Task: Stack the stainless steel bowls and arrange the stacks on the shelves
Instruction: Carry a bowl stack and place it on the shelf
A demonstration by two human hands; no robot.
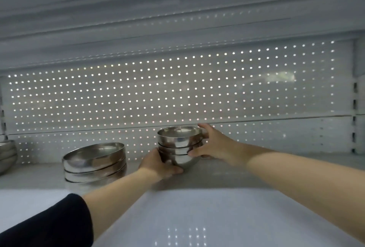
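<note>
A stack of three small steel bowls (pixel 178 146) stands on the white shelf (pixel 256 169), near the middle. My left hand (pixel 158 164) cups its lower left side, thumb under the bottom bowl. My right hand (pixel 214 144) grips the stack from the right, fingers curled round the upper bowls. To the left sits a stack of three wider, shallower steel bowls (pixel 95 162), untouched.
Another stack of steel bowls (pixel 7 154) is cut off at the left edge. A perforated back panel (pixel 177 92) closes the shelf behind. An upper shelf (pixel 177 35) hangs overhead. A lower white shelf surface (pixel 197 217) lies in front.
</note>
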